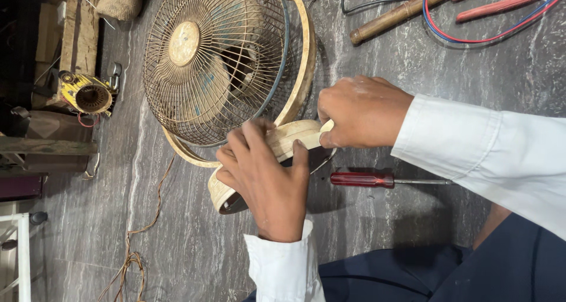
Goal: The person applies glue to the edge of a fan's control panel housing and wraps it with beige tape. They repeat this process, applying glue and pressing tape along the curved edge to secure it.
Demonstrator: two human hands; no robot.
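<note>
Both hands grip the fan's cream base [293,138]: left hand [265,181] at 7 o'clock, right hand [361,111] at 2 o'clock, fingers wrapped tight.

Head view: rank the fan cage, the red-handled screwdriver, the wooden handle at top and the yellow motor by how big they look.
1. Fan cage, by far the largest.
2. Wooden handle and red-handled screwdriver: similar in length; the handle looks thicker, but its end is hidden, so no firm order.
3. Yellow motor, smallest.
</note>
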